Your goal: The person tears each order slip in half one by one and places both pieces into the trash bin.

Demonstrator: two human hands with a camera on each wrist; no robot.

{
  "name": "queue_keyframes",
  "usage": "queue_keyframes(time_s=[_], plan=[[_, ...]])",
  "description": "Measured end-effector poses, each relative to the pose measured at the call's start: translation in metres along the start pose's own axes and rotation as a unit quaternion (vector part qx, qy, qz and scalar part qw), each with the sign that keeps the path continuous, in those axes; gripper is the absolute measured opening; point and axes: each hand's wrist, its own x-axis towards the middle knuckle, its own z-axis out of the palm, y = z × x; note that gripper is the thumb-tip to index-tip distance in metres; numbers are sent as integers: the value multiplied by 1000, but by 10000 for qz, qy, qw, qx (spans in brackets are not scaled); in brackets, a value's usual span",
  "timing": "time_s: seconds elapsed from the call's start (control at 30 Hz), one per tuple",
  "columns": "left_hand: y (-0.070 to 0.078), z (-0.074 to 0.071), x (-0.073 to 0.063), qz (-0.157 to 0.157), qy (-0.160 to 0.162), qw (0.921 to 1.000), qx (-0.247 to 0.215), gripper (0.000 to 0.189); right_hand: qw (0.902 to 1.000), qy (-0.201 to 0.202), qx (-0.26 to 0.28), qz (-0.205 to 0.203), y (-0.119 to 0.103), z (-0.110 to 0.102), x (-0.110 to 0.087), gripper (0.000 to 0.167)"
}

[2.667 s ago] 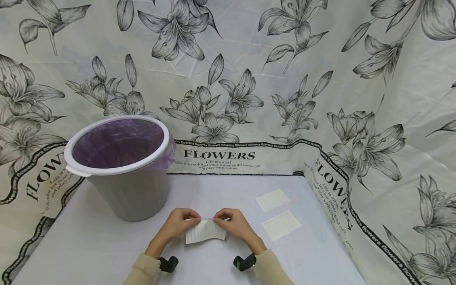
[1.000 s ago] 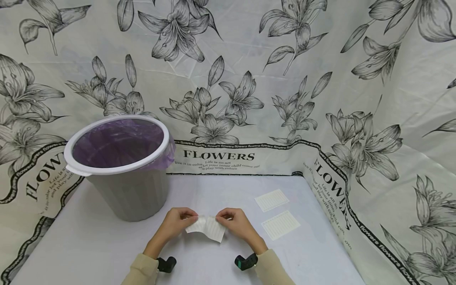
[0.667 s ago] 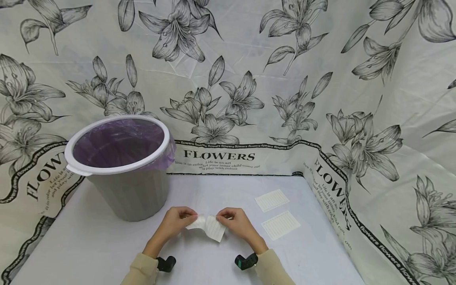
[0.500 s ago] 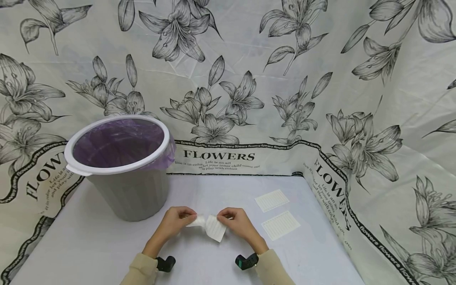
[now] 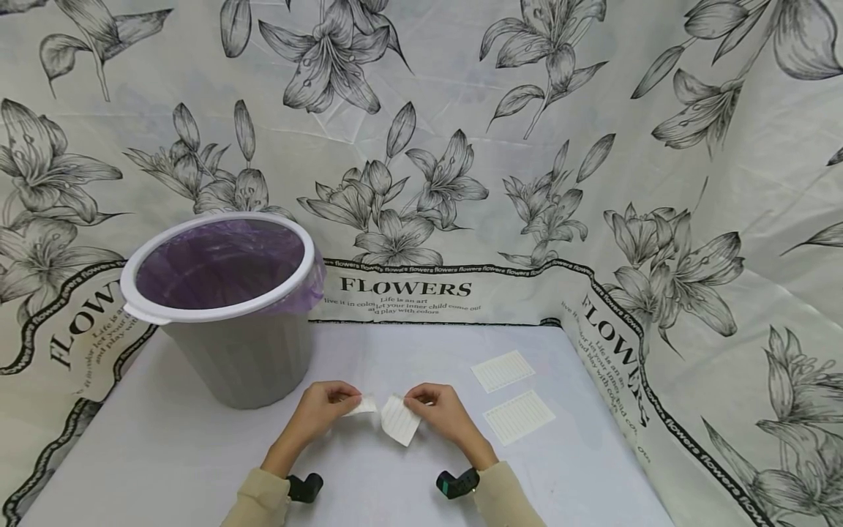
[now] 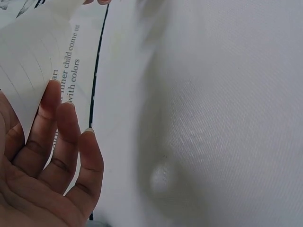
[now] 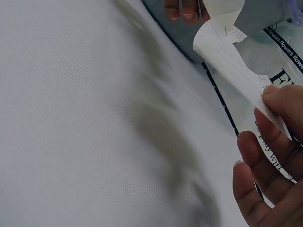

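Observation:
Between the two hands is a lined sheet of white paper, split by a tear from its top edge. My left hand pinches the smaller-looking left part, which bends edge-on in the head view. The right part hangs tilted from the thumb and fingertips of my right hand. In the right wrist view the paper curls from the right hand toward the other hand's fingers. Whether the two parts still join at the bottom I cannot tell. Lined paper also rises above the left hand.
Two flat lined sheets lie on the white table at the right, a farther one and a nearer one. A grey bin with a white rim and purple liner stands at the left. Flower-printed cloth hangs behind.
A whole sheet has been torn from the top down between the hands. The hands have drifted slightly apart, widening the gap. The left part has folded up while the right part tilts.

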Motion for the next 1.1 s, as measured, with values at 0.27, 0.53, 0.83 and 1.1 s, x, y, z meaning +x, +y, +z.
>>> queue_keyframes(time_s=[0.27, 0.53, 0.83, 1.1], plan=[[-1, -1, 0, 32, 86, 9999, 114, 9, 10000, 40, 52, -3, 1, -2, 0, 13], [-1, -3, 0, -84, 99, 9998, 128, 6, 10000, 88, -31, 23, 5, -3, -1, 12], [-3, -4, -1, -130, 165, 9997, 84, 5, 9999, 120, 44, 44, 6, -4, -2, 15], [-4, -4, -2, -180, 222, 9995, 124, 4, 9997, 177, 112, 126, 8, -5, -3, 15]])
